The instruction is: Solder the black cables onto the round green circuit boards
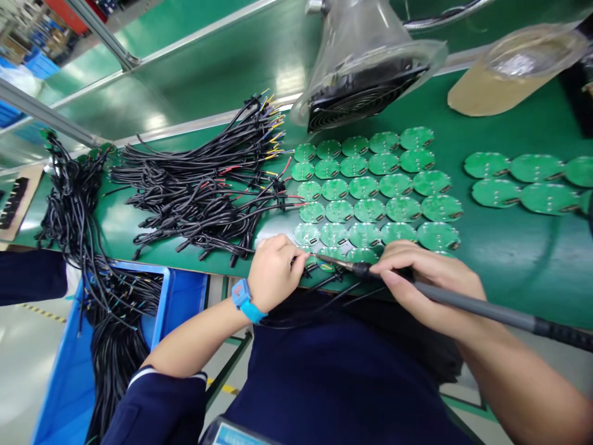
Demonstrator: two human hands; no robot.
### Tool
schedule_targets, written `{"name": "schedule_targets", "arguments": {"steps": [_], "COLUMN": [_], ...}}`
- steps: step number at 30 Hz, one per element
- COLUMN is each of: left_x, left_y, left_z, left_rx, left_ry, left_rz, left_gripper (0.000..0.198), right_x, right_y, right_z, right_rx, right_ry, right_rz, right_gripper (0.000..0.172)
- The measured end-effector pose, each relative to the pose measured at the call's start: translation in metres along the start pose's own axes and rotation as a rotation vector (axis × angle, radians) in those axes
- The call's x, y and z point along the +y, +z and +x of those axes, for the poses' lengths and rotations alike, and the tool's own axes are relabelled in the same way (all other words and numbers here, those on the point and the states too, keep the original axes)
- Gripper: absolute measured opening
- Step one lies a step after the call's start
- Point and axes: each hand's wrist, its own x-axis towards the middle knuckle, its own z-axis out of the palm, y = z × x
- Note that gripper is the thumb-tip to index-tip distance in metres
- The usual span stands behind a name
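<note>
My right hand (426, 281) grips a soldering iron (482, 309) by its handle, with the metal tip pointing left. That tip reaches the fingertips of my left hand (278, 272), which is closed in a pinch on a thin wire with a bit of red showing. Most of the wire is hidden by the fingers. Beneath the iron's tip lie green round circuit boards (364, 235) in joined rows, the nearest row partly covered by my hands. Black cables (324, 300) with coloured wire ends run below the tip, along the table's front edge.
Bundles of black cables (185, 210) lie left of the boards. A fan (365, 99) in a plastic-wrapped hood stands behind them, beside a brown paper-covered cylinder (491, 86). More boards (537, 167) lie right. A blue bin (167, 309) holds cables; another person's sleeve (30, 277) shows at left.
</note>
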Motion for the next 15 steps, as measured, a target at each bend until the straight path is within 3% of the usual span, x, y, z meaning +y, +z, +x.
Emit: {"name": "schedule_targets", "arguments": {"steps": [15], "left_x": [-0.0018], "left_y": [0.0011], "left_z": [0.0017], "left_rx": [0.007], "left_ry": [0.049], "left_rz": [0.019], "left_gripper": [0.018], "right_x": [0.0032], "right_y": [0.0001], "right_z": [-0.0054], "right_rx": [0.002], "right_ry": [-0.016], "right_rz": [0.005], "right_gripper": [0.008]}}
